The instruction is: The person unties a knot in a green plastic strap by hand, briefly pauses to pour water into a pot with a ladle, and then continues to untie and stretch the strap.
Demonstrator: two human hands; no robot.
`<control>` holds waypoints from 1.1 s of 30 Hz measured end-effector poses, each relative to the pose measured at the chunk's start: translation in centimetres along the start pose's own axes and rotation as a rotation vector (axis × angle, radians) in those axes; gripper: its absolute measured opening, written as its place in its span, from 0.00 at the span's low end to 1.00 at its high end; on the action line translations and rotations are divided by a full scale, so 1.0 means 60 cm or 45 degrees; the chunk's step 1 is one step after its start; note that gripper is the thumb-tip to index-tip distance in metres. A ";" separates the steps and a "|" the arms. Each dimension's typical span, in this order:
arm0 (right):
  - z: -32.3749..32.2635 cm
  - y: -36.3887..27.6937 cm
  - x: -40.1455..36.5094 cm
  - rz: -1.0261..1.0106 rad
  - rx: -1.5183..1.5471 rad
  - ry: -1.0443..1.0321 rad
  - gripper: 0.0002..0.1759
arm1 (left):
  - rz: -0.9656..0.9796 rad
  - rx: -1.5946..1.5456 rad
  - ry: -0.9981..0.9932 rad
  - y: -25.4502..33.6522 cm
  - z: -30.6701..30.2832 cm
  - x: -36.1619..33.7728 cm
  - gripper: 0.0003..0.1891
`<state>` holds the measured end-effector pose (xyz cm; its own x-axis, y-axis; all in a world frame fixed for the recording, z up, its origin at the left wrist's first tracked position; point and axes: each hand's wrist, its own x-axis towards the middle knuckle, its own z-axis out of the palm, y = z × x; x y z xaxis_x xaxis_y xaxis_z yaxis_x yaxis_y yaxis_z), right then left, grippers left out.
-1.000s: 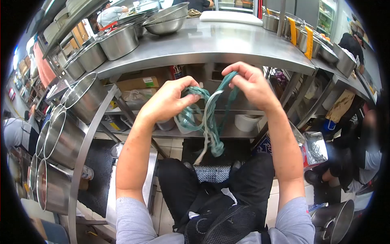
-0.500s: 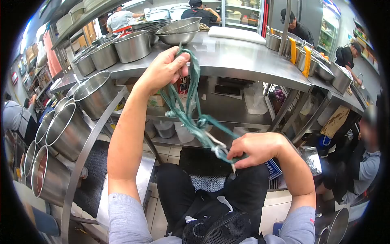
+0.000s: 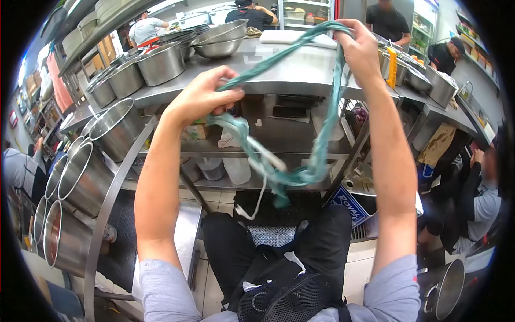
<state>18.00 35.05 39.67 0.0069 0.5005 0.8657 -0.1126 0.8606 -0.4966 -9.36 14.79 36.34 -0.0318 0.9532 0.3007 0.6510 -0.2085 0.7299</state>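
Observation:
A twisted green strip of thin material [image 3: 326, 140] hangs in a wide loop between my two hands, with a knotted lower part and a white string dangling from it. My left hand [image 3: 206, 95] is closed on the strip at the loop's left side. Raised higher at the right, my right hand [image 3: 358, 45] grips the loop's upper right corner. The lower end of the strip is blurred by motion above my knees.
A steel worktable [image 3: 236, 70] with pots and bowls [image 3: 220, 47] stands ahead. Large steel pots [image 3: 80, 172] line a rack at the left. A blue box [image 3: 348, 206] sits low at the right. Several people are around, one seated at the right [image 3: 485, 206].
My right hand has risen from near my knees to above the worktable's edge, and my left hand has dropped slightly. The bunched green strip has opened into a wide loop.

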 end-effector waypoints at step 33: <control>-0.225 0.038 -0.003 0.844 0.423 0.120 0.16 | 0.212 0.324 0.785 -0.144 -0.060 -0.093 0.20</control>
<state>31.14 38.20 37.53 -0.0831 0.9234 0.3748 -0.4173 0.3093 -0.8545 -17.52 10.49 30.57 -0.2928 0.5983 0.7459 0.8399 -0.2118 0.4997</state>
